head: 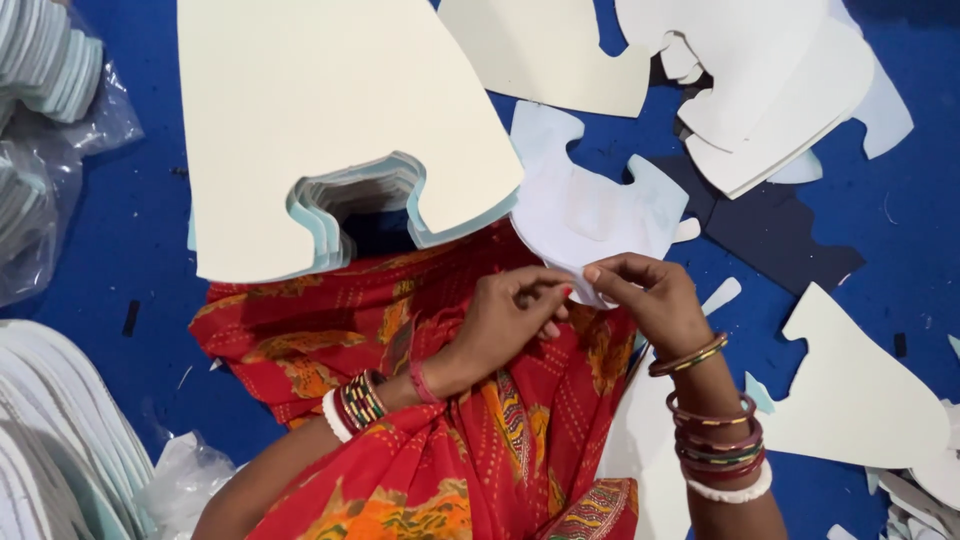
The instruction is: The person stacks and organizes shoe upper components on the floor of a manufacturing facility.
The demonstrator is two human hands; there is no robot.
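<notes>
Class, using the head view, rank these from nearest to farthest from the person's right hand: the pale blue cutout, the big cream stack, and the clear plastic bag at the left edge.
1. Pale blue cutout: pinched in the grip of the right hand, just above it.
2. Big cream stack: upper left, across the red cloth.
3. Clear plastic bag: far left edge.

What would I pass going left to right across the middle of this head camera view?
Clear plastic bag → big stack of cream sheets → left hand → right hand, both on a pale cut-out piece → loose cream sheet.
</notes>
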